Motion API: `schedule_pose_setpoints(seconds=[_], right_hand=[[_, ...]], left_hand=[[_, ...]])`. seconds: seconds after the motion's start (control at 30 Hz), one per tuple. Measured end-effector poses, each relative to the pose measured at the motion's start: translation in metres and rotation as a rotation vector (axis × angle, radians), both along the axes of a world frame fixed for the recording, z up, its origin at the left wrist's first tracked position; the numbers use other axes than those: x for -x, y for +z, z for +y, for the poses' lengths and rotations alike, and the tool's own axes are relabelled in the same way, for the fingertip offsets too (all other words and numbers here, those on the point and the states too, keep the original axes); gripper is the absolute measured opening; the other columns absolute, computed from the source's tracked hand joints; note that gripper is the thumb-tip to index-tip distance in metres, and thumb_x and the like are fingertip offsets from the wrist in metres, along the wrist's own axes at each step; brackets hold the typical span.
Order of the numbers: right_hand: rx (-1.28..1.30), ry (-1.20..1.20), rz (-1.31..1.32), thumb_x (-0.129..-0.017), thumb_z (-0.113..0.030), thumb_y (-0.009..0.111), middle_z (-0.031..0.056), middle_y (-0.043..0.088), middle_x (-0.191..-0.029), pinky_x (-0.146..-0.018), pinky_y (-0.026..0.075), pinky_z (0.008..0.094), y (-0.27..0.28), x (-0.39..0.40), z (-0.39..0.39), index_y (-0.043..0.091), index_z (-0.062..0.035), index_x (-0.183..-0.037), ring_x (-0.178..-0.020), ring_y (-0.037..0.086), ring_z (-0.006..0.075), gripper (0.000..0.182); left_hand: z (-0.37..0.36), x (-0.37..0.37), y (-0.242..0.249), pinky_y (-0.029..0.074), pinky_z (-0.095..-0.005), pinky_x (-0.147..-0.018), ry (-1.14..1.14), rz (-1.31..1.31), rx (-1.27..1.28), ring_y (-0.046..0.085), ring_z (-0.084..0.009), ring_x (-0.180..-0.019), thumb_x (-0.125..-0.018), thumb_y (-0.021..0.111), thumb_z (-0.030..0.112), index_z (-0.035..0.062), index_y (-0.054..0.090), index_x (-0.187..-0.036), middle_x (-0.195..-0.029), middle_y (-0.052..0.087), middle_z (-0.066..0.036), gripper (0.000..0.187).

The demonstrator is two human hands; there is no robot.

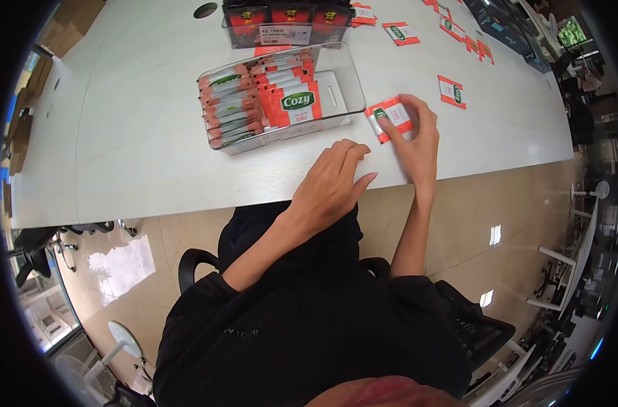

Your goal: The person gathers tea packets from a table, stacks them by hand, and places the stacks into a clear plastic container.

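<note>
Between the thumb and fingers of my right hand [419, 139] is a red and white Cozy tea sachet [398, 117], just above or on the tabletop to the right of a clear plastic bin [353, 81]. My left hand [329, 178] is at the table's front edge, below the bin, fingers loosely bent and thumb apart, with nothing visible in it. Inside the bin, one column of sachets [231, 108] stands on the left. Beside it a second column leans back, its front Cozy sachet [297, 102] facing me. The bin's right side shows bare floor.
Behind the bin stands another clear bin [282, 35] with black and red packets. Loose sachets lie to the right, one [451, 91] nearby, another [400, 34] farther back and several toward the far edge. Dark boxes [509, 30] line the table's back right.
</note>
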State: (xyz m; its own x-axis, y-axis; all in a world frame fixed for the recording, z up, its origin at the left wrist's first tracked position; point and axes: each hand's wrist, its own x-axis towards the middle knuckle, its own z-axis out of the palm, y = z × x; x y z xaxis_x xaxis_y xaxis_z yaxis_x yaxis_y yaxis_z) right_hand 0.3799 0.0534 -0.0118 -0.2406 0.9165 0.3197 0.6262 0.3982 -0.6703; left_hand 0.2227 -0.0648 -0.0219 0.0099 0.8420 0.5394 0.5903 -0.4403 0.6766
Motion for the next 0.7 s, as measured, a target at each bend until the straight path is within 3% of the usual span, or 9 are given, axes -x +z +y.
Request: schedule_pose_setpoints(seconds=[0.07, 0.17, 0.27, 0.37, 0.43, 0.5, 0.53, 0.63, 0.7], right_hand=[[0.064, -0.002, 0.104, -0.078, -0.015, 0.084, 0.0129, 0.063, -0.119, -0.099, 0.047, 0.04, -0.004, -0.01, -0.008, 0.055, -0.0035, -0.128, -0.116, 0.056, 0.028, 0.059], [0.034, 0.061, 0.211, -0.077, -0.005, 0.083, 0.012, 0.064, -0.112, -0.09, 0.051, 0.0359, -0.003, -0.019, -0.017, 0.055, -0.003, -0.123, -0.105, 0.063, 0.0243, 0.055], [0.271, 0.049, 0.623, -0.086, 0.004, 0.074, 0.0118, 0.063, -0.108, -0.073, 0.054, 0.0273, 0.005, -0.01, -0.038, 0.054, -0.0017, -0.111, -0.092, 0.065, 0.0132, 0.033], [0.288, 0.164, 0.842, -0.09, 0.006, 0.069, 0.0118, 0.063, -0.106, -0.074, 0.054, 0.0262, -0.009, -0.004, -0.048, 0.052, -0.001, -0.11, -0.096, 0.063, 0.0113, 0.027], [0.314, 0.185, 0.74, -0.094, 0.003, 0.064, 0.0119, 0.064, -0.109, -0.079, 0.054, 0.0292, -0.007, -0.009, -0.047, 0.056, -0.0004, -0.11, -0.1, 0.063, 0.0156, 0.018], [0.15, 0.313, 0.288, -0.099, -0.007, 0.06, 0.0105, 0.064, -0.115, -0.091, 0.05, 0.0352, 0.007, -0.02, -0.036, 0.063, -0.0021, -0.109, -0.108, 0.061, 0.0233, 0.012], [0.058, 0.351, 0.168, -0.1, -0.014, 0.057, 0.0095, 0.063, -0.123, -0.102, 0.043, 0.0401, 0.005, -0.032, -0.019, 0.069, -0.0068, -0.111, -0.117, 0.055, 0.0301, 0.017], [-0.222, -0.175, 0.057, -0.099, -0.02, 0.059, 0.0144, 0.059, -0.133, -0.109, 0.038, 0.0457, 0.01, -0.049, 0.03, 0.072, -0.011, -0.113, -0.133, 0.043, 0.0353, 0.021], [-0.249, -0.298, -0.033, -0.099, -0.023, 0.059, 0.016, 0.059, -0.132, -0.11, 0.037, 0.0466, -0.007, -0.065, 0.068, 0.072, -0.011, -0.112, -0.135, 0.042, 0.037, 0.022]], left_hand=[[0.001, -0.003, 0.003, 0.049, -0.0416, -0.086, 0.037, 0.055, 0.115, 0.058, -0.0375, -0.102, -0.087, 0.074, 0.01, -0.0031, 0.052, -0.123, -0.114, 0.055, -0.019, 0.044], [0.005, -0.008, 0.003, 0.048, -0.0445, -0.094, 0.067, 0.075, 0.171, 0.056, -0.0408, -0.112, -0.087, 0.074, 0.012, -0.0047, 0.049, -0.13, -0.122, 0.052, -0.022, 0.052], [0.011, -0.015, 0.005, 0.048, -0.0432, -0.094, 0.097, 0.115, 0.126, 0.055, -0.0404, -0.114, -0.087, 0.074, 0.013, -0.005, 0.047, -0.134, -0.123, 0.052, -0.024, 0.057], [0.015, -0.019, 0.005, 0.05, -0.041, -0.088, 0.135, 0.058, 0.124, 0.059, -0.0372, -0.108, -0.089, 0.074, 0.012, -0.0057, 0.046, -0.133, -0.119, 0.055, -0.024, 0.055], [0.014, -0.016, -0.001, 0.051, -0.039, -0.084, 0.138, 0.01, 0.148, 0.063, -0.0342, -0.103, -0.09, 0.073, 0.011, -0.006, 0.046, -0.131, -0.115, 0.059, -0.024, 0.052], [0.012, -0.013, -0.014, 0.052, -0.0344, -0.073, 0.115, -0.359, 0.315, 0.067, -0.0257, -0.087, -0.093, 0.07, 0.009, -0.005, 0.046, -0.125, -0.101, 0.067, -0.019, 0.042], [0.014, -0.014, -0.013, 0.05, -0.0308, -0.067, 0.122, -0.401, 0.253, 0.067, -0.0196, -0.077, -0.095, 0.067, 0.008, -0.0026, 0.045, -0.123, -0.093, 0.07, -0.015, 0.037], [0.011, -0.009, -0.003, 0.048, -0.0287, -0.065, 0.091, -0.338, 0.288, 0.063, -0.0161, -0.074, -0.093, 0.069, 0.007, -0.0021, 0.051, -0.118, -0.091, 0.069, -0.012, 0.032], [0.011, -0.005, 0.002, 0.046, -0.0314, -0.065, 0.044, -0.313, 0.31, 0.059, -0.0182, -0.072, -0.092, 0.07, 0.007, -0.0014, 0.054, -0.113, -0.089, 0.066, -0.012, 0.028]])
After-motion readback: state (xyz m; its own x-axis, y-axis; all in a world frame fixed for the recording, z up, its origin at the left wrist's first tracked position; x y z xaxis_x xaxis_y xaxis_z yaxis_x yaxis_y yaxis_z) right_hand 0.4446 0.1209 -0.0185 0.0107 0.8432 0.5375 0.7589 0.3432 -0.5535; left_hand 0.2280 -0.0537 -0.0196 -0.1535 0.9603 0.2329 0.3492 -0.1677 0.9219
